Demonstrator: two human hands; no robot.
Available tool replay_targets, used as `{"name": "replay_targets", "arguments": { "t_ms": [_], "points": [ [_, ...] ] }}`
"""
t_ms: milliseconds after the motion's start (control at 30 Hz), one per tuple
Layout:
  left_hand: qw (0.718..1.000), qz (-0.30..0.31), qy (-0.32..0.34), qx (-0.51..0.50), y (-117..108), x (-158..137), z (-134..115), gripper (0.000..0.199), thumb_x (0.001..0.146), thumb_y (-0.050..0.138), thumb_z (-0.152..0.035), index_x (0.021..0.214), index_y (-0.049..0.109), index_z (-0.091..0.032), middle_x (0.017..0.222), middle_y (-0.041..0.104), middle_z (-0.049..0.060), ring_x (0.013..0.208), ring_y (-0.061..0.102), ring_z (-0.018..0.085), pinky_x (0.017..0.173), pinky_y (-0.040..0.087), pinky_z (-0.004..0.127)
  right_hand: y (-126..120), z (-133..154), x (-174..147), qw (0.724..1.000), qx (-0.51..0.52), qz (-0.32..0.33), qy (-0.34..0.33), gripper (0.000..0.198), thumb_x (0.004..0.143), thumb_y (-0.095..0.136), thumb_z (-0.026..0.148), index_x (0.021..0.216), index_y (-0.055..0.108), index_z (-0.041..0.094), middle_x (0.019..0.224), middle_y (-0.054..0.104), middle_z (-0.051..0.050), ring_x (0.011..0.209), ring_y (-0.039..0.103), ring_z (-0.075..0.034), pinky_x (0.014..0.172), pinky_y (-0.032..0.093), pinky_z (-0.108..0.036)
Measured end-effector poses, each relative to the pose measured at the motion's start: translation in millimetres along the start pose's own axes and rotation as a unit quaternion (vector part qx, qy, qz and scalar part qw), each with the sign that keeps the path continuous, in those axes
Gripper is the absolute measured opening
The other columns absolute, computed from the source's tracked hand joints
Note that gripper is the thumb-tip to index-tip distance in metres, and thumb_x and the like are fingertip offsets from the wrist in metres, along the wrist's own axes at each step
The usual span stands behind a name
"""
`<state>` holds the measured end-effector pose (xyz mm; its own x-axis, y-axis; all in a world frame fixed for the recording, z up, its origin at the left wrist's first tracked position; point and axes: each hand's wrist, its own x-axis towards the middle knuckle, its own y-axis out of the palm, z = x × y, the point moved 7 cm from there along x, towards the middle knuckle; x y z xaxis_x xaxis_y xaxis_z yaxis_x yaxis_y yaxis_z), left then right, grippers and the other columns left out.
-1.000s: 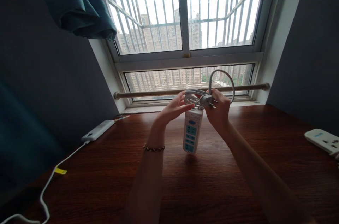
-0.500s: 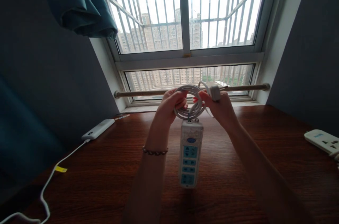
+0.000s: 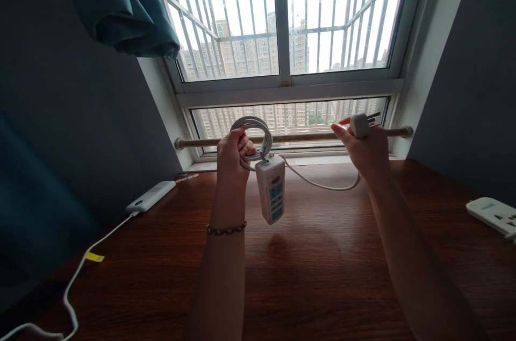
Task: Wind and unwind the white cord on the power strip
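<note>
Power strips: two, one [image 3: 271, 188] held at frame centre, one [image 3: 492, 214] at right edge
Plugs: one [image 3: 358, 125]
Power banks: one [image 3: 150, 197], left
Bracelets: one [image 3: 226, 229]
Hands: two, left [image 3: 231, 150], right [image 3: 365, 150]

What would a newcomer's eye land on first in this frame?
The left hand grips a coiled white cord, with a white power strip with blue sockets dangling above the dark wooden desk. To the right, the right hand holds the white plug before the barred window.

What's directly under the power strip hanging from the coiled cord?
Under the power strip, only bare wooden desk and the strip's shadow. The left hand covers part of the coiled cord above.
</note>
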<state>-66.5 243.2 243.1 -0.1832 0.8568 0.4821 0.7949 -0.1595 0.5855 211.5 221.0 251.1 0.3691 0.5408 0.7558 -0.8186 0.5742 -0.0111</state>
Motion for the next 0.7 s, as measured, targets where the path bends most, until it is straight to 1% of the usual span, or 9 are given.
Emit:
{"name": "replay_targets", "arguments": {
  "t_ms": [100,200,233,300,400,467,533,600,700],
  "points": [
    [1.0,0.013,-0.002,0.013,5,-2,3,0.03,0.07,0.064,-0.013,0.05,0.042,-0.018,0.042,0.028,-0.011,0.035,0.021,0.001,0.038,0.028,0.015,12,6,-2,0.994,0.092,0.057,-0.035,0.035,0.067,0.073,0.05,0.078,0.059,0.02,0.059,0.046,0.003,0.051,0.04,-0.011,0.054,0.035,-0.029],
    [0.999,0.029,-0.006,0.03,11,-4,7,0.028,0.068,0.067,-0.016,0.052,0.044,-0.018,0.043,0.029,-0.011,0.034,0.022,0.001,0.039,0.03,0.016,21,10,-5,0.963,0.239,0.105,-0.065,0.039,0.083,0.054,0.062,0.083,0.057,0.023,0.072,0.049,0.0,0.058,0.04,-0.012,0.053,0.032,-0.028],
    [0.999,0.035,-0.007,0.036,13,-5,8,0.029,0.068,0.067,-0.017,0.052,0.043,-0.018,0.043,0.03,-0.011,0.034,0.023,0.001,0.039,0.03,0.017,23,11,-6,0.951,0.277,0.12,-0.069,0.039,0.087,0.047,0.062,0.085,0.058,0.024,0.074,0.051,-0.001,0.06,0.041,-0.013,0.054,0.033,-0.028],
    [0.998,0.047,-0.008,0.048,18,-7,10,0.03,0.068,0.068,-0.018,0.051,0.043,-0.018,0.044,0.03,-0.011,0.033,0.023,0.001,0.039,0.029,0.018,26,14,-10,0.936,0.312,0.149,-0.074,0.035,0.092,0.045,0.055,0.093,0.064,0.026,0.075,0.054,0.0,0.061,0.042,-0.013,0.056,0.033,-0.028],
    [0.996,0.064,-0.011,0.069,26,-11,13,0.03,0.068,0.069,-0.02,0.052,0.043,-0.019,0.044,0.03,-0.012,0.033,0.022,0.001,0.038,0.028,0.018,33,27,-22,0.931,0.284,0.211,-0.091,0.025,0.09,0.057,0.042,0.108,0.067,0.027,0.077,0.06,0.001,0.06,0.045,-0.012,0.056,0.034,-0.028],
    [0.994,0.072,-0.011,0.086,31,-14,15,0.032,0.068,0.069,-0.021,0.052,0.043,-0.019,0.043,0.029,-0.012,0.033,0.022,0.002,0.038,0.028,0.018,41,35,-32,0.93,0.248,0.252,-0.097,0.029,0.086,0.063,0.035,0.114,0.066,0.026,0.079,0.064,0.002,0.062,0.05,-0.012,0.056,0.037,-0.027],
    [0.992,0.074,-0.004,0.104,35,-17,17,0.031,0.068,0.069,-0.022,0.052,0.043,-0.019,0.041,0.029,-0.012,0.033,0.022,0.002,0.038,0.026,0.018,48,38,-39,0.935,0.207,0.271,-0.099,0.035,0.082,0.069,0.032,0.116,0.065,0.023,0.079,0.066,0.001,0.064,0.056,-0.013,0.06,0.043,-0.027],
    [0.989,0.068,0.011,0.128,36,-19,19,0.026,0.069,0.069,-0.022,0.055,0.048,-0.019,0.04,0.032,-0.011,0.034,0.024,0.003,0.038,0.026,0.018,53,38,-42,0.947,0.151,0.261,-0.107,0.042,0.078,0.073,0.033,0.116,0.062,0.019,0.077,0.067,0.001,0.064,0.06,-0.014,0.062,0.047,-0.029],
    [0.983,0.063,0.036,0.167,37,-22,22,0.018,0.07,0.069,-0.023,0.059,0.055,-0.019,0.043,0.038,-0.01,0.036,0.027,0.004,0.038,0.026,0.019,53,36,-41,0.969,0.067,0.196,-0.137,0.041,0.075,0.075,0.037,0.107,0.061,0.015,0.072,0.064,0.001,0.059,0.058,-0.014,0.059,0.047,-0.028]
  ]
}}
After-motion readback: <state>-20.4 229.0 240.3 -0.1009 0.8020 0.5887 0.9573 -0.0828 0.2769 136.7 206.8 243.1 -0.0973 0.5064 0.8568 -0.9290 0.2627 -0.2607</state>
